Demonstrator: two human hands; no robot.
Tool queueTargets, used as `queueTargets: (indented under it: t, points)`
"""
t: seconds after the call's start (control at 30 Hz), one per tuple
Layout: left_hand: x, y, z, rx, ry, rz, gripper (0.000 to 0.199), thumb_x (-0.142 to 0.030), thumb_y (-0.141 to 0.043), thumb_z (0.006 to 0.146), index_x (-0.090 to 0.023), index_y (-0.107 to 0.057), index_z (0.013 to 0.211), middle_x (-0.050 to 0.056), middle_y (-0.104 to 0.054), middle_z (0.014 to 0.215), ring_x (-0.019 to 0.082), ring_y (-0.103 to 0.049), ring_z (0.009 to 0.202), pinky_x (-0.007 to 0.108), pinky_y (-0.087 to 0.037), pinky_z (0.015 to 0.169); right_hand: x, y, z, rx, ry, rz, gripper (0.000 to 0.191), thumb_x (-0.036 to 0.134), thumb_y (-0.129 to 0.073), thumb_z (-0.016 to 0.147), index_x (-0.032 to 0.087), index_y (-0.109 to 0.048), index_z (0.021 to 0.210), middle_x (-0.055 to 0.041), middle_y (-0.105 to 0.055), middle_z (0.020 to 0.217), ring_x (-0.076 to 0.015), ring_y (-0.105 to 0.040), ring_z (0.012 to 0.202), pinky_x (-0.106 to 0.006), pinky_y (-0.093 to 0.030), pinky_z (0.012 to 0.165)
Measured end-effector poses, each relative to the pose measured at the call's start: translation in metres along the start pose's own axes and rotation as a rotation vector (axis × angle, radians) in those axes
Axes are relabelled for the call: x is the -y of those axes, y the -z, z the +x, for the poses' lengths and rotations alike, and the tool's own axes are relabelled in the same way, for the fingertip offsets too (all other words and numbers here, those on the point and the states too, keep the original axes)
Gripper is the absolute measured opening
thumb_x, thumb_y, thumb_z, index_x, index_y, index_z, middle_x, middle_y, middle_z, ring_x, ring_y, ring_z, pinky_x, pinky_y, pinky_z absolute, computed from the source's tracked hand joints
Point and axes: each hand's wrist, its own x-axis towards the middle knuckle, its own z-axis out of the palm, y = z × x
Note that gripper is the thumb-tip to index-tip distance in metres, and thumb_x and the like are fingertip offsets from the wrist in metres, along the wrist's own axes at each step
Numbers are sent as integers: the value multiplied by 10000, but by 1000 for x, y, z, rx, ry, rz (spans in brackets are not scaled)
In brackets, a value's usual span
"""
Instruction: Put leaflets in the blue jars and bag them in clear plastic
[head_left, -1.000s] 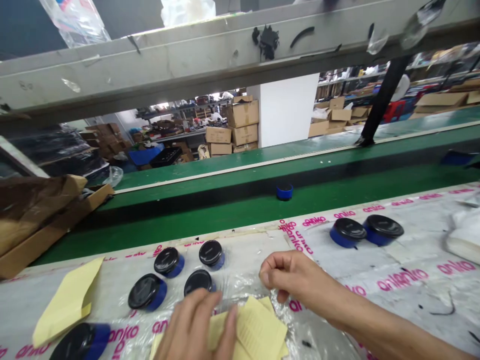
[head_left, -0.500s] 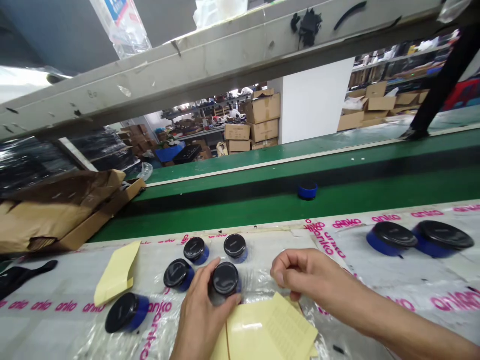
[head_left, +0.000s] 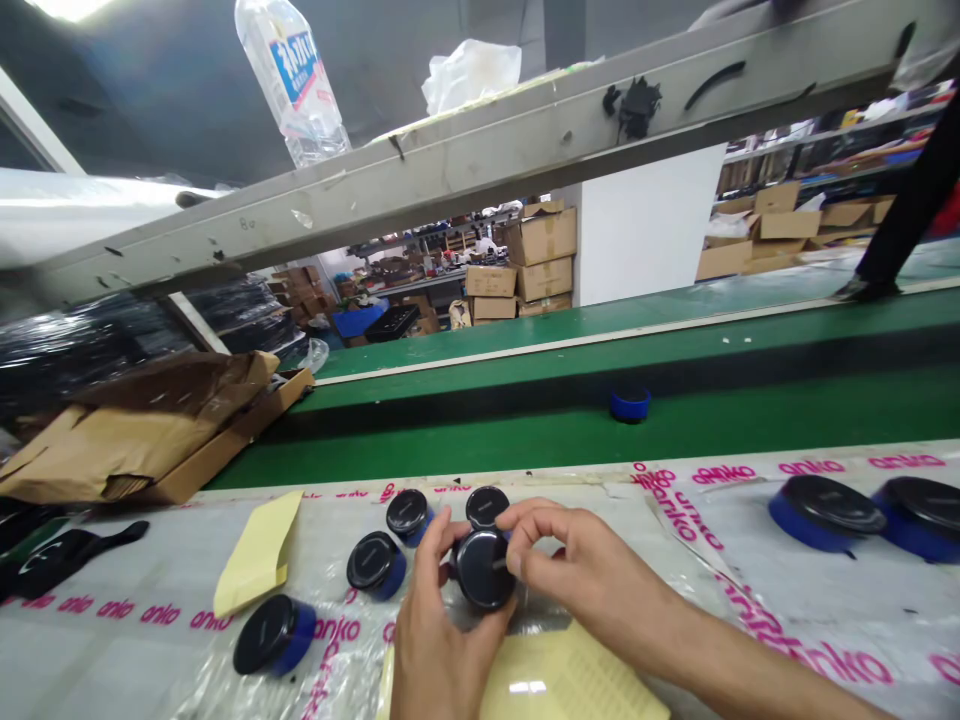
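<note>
My left hand (head_left: 450,620) grips a round blue container with a glossy black lid (head_left: 480,572), tilted so the lid faces me. At the lid's right edge, the thumb and fingertips of my right hand (head_left: 551,550) are pinched together; a small pale mark shows beside them, and what they hold cannot be made out. Just behind stands a similar container (head_left: 486,505), partly covered by the held one. To the left are more such containers, one at the back (head_left: 409,515), one nearer (head_left: 375,565) and one tilted at the front (head_left: 274,635). Yellow sheets (head_left: 570,680) lie beneath my hands.
Two more containers (head_left: 825,510) sit at the right. A blue round piece (head_left: 630,405) rests on the green conveyor belt (head_left: 525,430). At the left are a folded yellow sheet (head_left: 259,555), a black tool (head_left: 82,550) and a cardboard box (head_left: 172,450). A grey beam (head_left: 450,150) crosses above.
My left hand has raised and tilted the container toward me. My right hand has come leftward to its lid. The camera view has shifted, showing more of the bottle above.
</note>
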Motion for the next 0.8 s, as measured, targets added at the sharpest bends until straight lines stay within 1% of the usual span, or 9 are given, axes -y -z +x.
queueTargets:
  t: [0.1, 0.2, 0.33, 0.5, 0.67, 0.8]
  points:
    - [-2, -6, -1, -18, -27, -36, 731, -423, -751, 753, -324, -438, 1405, 52, -655, 1280, 276, -661, 1135, 465, -520, 980, -4, 1, 1, 10, 9, -1, 139, 146, -588, 816, 190, -642, 695, -51, -685, 1110, -227, -620, 1094, -328, -443, 897]
    - [-2, -9, -1, -1, -5, -33, 694, -429, -745, 764, -309, -458, 1384, 63, -651, 1306, 288, -645, 1174, 484, -505, 1009, -7, 2, 1, 21, 18, 18, 138, 149, -596, 811, 184, -638, 684, -64, -686, 1142, -231, -633, 1061, -340, -457, 893]
    - [0, -9, -1, 8, -8, -50, 617, -420, -741, 767, -299, -513, 1327, 60, -662, 1306, 283, -654, 1167, 466, -516, 1007, -9, 2, 3, 17, 17, -2, 149, 152, -601, 807, 181, -628, 663, -69, -688, 1160, -230, -646, 1032, -351, -460, 908]
    - [2, -9, -2, 12, -4, -14, 573, -412, -733, 776, -308, -538, 1304, 43, -667, 1316, 277, -662, 1161, 461, -506, 1022, -14, 2, 6, 14, 30, -25, 155, 146, -584, 806, 184, -626, 662, -61, -693, 1122, -218, -649, 1009, -350, -449, 922]
    - [-1, -9, -3, 25, -2, 17, 550, -395, -716, 785, -295, -553, 1301, 44, -673, 1316, 278, -672, 1141, 455, -514, 1007, -13, 3, 5, 18, 31, -34, 134, 146, -588, 789, 184, -636, 670, -58, -686, 1116, -226, -636, 1061, -361, -417, 969]
    - [-1, -9, -4, 6, -9, 28, 540, -399, -711, 785, -291, -567, 1294, 48, -682, 1304, 284, -672, 1146, 453, -524, 996, -13, 3, 5, 17, 10, -34, 135, 141, -577, 783, 185, -635, 669, -58, -680, 1130, -224, -628, 1078, -361, -406, 977]
